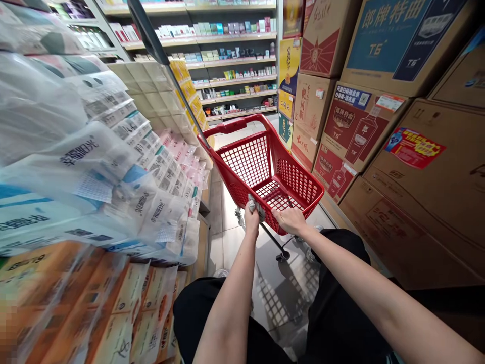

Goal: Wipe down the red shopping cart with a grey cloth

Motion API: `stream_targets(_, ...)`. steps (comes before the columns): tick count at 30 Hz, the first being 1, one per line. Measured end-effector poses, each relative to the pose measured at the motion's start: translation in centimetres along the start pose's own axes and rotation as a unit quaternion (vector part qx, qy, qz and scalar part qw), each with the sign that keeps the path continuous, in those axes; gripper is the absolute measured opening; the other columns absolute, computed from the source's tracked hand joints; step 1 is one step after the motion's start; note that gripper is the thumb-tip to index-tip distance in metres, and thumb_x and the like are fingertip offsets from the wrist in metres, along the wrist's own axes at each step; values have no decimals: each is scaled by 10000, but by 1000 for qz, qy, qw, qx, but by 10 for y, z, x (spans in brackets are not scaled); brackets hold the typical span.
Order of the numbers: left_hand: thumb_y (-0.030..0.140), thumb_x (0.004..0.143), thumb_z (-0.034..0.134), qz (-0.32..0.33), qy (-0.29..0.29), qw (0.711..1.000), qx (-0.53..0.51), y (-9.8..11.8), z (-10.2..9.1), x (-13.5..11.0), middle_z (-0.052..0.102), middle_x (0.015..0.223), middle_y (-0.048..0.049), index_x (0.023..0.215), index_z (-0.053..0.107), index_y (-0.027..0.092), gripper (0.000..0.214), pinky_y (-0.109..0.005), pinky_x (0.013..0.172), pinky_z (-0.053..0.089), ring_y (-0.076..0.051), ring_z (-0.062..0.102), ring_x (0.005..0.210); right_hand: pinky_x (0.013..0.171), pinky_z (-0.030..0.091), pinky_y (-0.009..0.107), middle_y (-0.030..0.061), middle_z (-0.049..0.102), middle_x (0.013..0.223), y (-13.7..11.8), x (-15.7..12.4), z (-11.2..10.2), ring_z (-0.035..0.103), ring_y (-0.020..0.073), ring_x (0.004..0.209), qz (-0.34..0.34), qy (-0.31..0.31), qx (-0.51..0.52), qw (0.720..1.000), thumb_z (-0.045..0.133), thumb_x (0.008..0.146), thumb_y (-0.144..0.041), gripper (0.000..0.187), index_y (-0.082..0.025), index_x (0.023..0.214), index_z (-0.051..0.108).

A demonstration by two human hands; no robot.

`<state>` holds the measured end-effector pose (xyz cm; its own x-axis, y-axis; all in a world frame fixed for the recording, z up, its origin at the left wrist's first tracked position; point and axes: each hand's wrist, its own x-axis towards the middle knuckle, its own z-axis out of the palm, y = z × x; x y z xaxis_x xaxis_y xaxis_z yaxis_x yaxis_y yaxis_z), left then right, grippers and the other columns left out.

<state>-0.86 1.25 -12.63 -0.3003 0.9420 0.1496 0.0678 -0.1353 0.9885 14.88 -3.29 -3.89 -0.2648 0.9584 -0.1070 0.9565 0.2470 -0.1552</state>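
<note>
A red plastic shopping cart (pixel 265 167) on small wheels stands in the aisle in front of me, its basket empty. My left hand (pixel 252 215) is closed on the near rim of the cart, with a small grey cloth-like thing (pixel 256 203) under its fingers. My right hand (pixel 291 220) is closed on the same near rim, a little to the right. Both forearms reach forward over my dark trousers.
Stacked packs of tissue paper (pixel 94 167) fill the shelves on my left. Brown cardboard boxes (pixel 397 141) are piled high on my right. Shelves of small goods (pixel 235 60) close the aisle ahead. The tiled floor (pixel 227 237) runs narrow between them.
</note>
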Motion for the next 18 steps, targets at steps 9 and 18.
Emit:
stream_targets(9, 300, 849, 455, -12, 21, 1000, 13, 2, 9, -6, 610, 1024, -45, 1070, 545, 195, 261, -325, 909, 424, -165, 563, 969, 718, 407, 289, 106, 697, 851, 3, 2, -3, 644, 205, 827, 11, 7, -3, 1000, -82, 903, -539, 876, -187, 837, 717)
stream_targets(18, 256, 848, 463, -16, 9, 999, 32, 6, 30, -42, 588, 1148, -64, 1157, 523, 213, 318, -333, 990, 380, -200, 508, 1126, 738, 410, 289, 119, 700, 862, 13, -1, -3, 642, 199, 833, 7, 4, 5, 1000, -45, 921, -517, 835, -186, 857, 718)
